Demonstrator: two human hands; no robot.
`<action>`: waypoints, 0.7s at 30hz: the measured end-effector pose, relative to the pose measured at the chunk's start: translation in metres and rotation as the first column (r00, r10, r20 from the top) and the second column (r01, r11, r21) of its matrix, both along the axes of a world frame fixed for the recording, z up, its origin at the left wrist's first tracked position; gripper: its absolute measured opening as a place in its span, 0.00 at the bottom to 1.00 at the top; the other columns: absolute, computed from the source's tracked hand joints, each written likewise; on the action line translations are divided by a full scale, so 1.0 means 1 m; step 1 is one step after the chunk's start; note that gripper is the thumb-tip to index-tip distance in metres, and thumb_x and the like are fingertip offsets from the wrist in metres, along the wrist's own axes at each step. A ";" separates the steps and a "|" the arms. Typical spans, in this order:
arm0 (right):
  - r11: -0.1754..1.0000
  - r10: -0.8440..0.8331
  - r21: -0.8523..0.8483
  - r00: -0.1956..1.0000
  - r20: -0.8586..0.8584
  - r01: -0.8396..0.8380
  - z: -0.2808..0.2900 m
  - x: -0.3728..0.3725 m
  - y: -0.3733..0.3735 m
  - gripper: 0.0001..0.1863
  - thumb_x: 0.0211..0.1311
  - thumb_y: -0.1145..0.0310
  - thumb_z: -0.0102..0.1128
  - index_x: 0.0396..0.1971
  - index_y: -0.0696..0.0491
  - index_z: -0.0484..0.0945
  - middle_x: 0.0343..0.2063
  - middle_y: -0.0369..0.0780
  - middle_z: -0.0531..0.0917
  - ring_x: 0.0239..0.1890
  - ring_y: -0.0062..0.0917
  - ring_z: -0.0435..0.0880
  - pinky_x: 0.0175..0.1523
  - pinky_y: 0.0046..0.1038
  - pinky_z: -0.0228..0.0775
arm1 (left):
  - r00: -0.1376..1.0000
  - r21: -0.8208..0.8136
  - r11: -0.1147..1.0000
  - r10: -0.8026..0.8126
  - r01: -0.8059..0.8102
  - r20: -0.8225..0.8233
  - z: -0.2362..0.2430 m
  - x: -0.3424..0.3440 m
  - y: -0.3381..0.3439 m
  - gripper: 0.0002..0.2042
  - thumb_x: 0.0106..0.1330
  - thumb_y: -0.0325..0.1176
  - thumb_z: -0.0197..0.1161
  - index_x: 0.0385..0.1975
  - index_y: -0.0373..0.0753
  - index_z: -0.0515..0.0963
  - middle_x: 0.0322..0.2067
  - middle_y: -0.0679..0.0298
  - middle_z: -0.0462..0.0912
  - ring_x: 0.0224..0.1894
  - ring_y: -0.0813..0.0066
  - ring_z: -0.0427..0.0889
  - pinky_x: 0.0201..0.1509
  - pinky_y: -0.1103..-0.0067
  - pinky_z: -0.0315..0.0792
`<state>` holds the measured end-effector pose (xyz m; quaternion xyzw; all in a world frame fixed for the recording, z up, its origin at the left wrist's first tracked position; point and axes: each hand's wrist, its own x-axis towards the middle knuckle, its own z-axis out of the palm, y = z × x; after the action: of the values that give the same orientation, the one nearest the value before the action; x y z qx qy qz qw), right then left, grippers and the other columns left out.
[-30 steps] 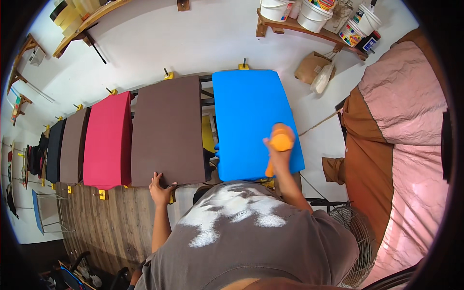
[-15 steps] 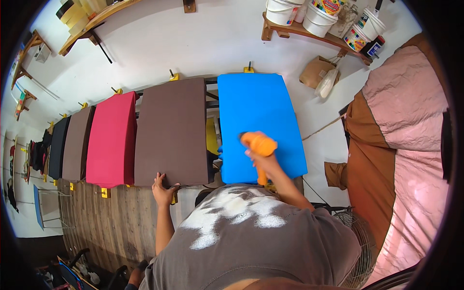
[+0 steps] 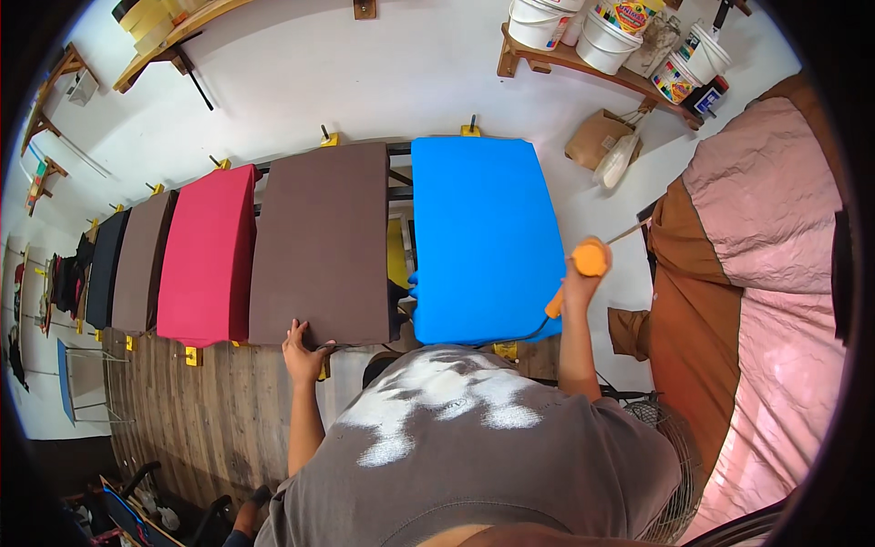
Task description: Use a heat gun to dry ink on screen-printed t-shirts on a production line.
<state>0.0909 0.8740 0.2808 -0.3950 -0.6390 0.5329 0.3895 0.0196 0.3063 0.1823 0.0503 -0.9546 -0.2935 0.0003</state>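
My right hand (image 3: 578,290) is closed around the handle of an orange heat gun (image 3: 592,258), held just off the right edge of a bright blue T-shirt (image 3: 483,228) stretched flat over a board. A dark cord runs from the handle's lower end along the blue cloth's near corner. My left hand (image 3: 301,350) rests its fingertips on the near edge of the brown T-shirt (image 3: 324,237) left of the blue one. Its thumb and fingers are apart, and it holds nothing.
Leftward along the wall, the row continues with a red shirt (image 3: 208,255), another brown one (image 3: 144,264) and a black one (image 3: 108,264). White paint buckets (image 3: 606,41) stand on a shelf (image 3: 592,73) above. Pink and brown fabric (image 3: 775,365) hangs at right, beside a wire fan cage (image 3: 679,483).
My right hand has carried the heat gun rightward, from over the blue T-shirt to past its right edge. My left hand has stayed at the brown T-shirt's near edge.
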 end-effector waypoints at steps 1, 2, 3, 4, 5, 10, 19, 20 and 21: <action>0.985 0.110 0.134 0.994 0.010 -0.110 -0.022 -0.004 0.006 0.44 0.62 0.72 0.74 0.74 0.43 0.59 0.58 0.41 0.76 0.49 0.28 0.82 0.44 0.32 0.80 | 1.000 0.000 1.000 -0.006 0.006 0.000 -0.001 -0.001 0.000 0.43 0.40 0.42 0.89 0.62 0.42 0.79 0.72 0.57 0.71 0.73 0.47 0.68 0.76 0.61 0.65; 0.940 0.215 0.262 0.976 0.034 -0.217 -0.040 -0.010 0.010 0.43 0.61 0.71 0.75 0.73 0.43 0.62 0.59 0.41 0.77 0.52 0.30 0.83 0.48 0.34 0.81 | 1.000 0.008 1.000 -0.011 0.011 -0.008 -0.004 -0.002 -0.001 0.43 0.40 0.42 0.89 0.62 0.42 0.79 0.72 0.58 0.71 0.73 0.48 0.68 0.76 0.61 0.65; 0.897 0.304 0.298 0.945 0.117 -0.326 -0.028 -0.015 -0.006 0.42 0.59 0.75 0.75 0.72 0.42 0.64 0.58 0.40 0.78 0.53 0.29 0.83 0.51 0.33 0.80 | 1.000 0.014 1.000 -0.011 0.011 -0.014 -0.005 -0.003 -0.003 0.43 0.40 0.42 0.89 0.62 0.42 0.79 0.72 0.58 0.71 0.73 0.48 0.68 0.76 0.61 0.65; 0.842 0.385 0.322 0.900 0.202 -0.432 -0.017 -0.021 -0.028 0.42 0.58 0.78 0.75 0.71 0.42 0.66 0.57 0.38 0.79 0.53 0.27 0.82 0.54 0.32 0.79 | 1.000 0.009 1.000 -0.013 0.013 -0.012 -0.007 -0.001 -0.004 0.43 0.40 0.42 0.89 0.62 0.42 0.79 0.72 0.58 0.71 0.73 0.48 0.68 0.76 0.61 0.65; 0.794 0.494 0.240 0.823 0.280 -0.558 -0.008 -0.024 -0.043 0.43 0.58 0.77 0.76 0.72 0.41 0.66 0.57 0.39 0.80 0.53 0.28 0.82 0.56 0.34 0.79 | 1.000 -0.004 1.000 -0.005 0.005 -0.009 -0.007 0.000 -0.003 0.43 0.40 0.42 0.88 0.62 0.42 0.79 0.73 0.58 0.71 0.73 0.48 0.68 0.76 0.61 0.65; 0.490 0.859 -0.065 0.470 0.203 -0.869 0.033 -0.046 -0.101 0.45 0.58 0.77 0.76 0.74 0.37 0.65 0.55 0.37 0.82 0.48 0.27 0.85 0.47 0.31 0.81 | 1.000 -0.012 1.000 -0.010 0.010 -0.011 -0.006 -0.001 0.000 0.42 0.42 0.42 0.88 0.62 0.42 0.79 0.73 0.58 0.71 0.73 0.49 0.68 0.76 0.61 0.65; 0.489 0.660 -0.495 0.676 -0.330 -0.718 0.003 -0.074 -0.079 0.27 0.65 0.71 0.71 0.63 0.50 0.72 0.38 0.34 0.81 0.34 0.21 0.81 0.31 0.27 0.77 | 0.999 -0.023 1.000 -0.015 0.014 -0.033 -0.005 0.000 0.000 0.41 0.42 0.44 0.88 0.61 0.41 0.79 0.72 0.57 0.72 0.73 0.48 0.69 0.75 0.61 0.66; 0.558 0.536 -0.523 0.761 -0.366 -0.644 -0.004 -0.074 -0.071 0.24 0.65 0.71 0.71 0.59 0.51 0.73 0.36 0.35 0.80 0.33 0.21 0.81 0.31 0.26 0.77 | 1.000 -0.018 1.000 -0.011 0.011 -0.024 -0.005 0.001 -0.001 0.41 0.42 0.43 0.88 0.61 0.42 0.79 0.72 0.56 0.73 0.73 0.48 0.69 0.75 0.61 0.66; 0.616 0.398 -0.554 0.828 -0.395 -0.560 -0.012 -0.073 -0.061 0.21 0.65 0.71 0.70 0.55 0.52 0.75 0.34 0.35 0.80 0.32 0.21 0.80 0.30 0.26 0.76 | 1.000 -0.011 1.000 -0.010 0.010 -0.017 -0.005 0.000 -0.001 0.41 0.42 0.43 0.88 0.61 0.42 0.80 0.71 0.56 0.73 0.73 0.48 0.69 0.75 0.61 0.66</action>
<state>0.0182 0.8133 0.2689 -0.2525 -0.4455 0.8471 0.1419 0.0199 0.3048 0.1776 0.0432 -0.9565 -0.2885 0.0073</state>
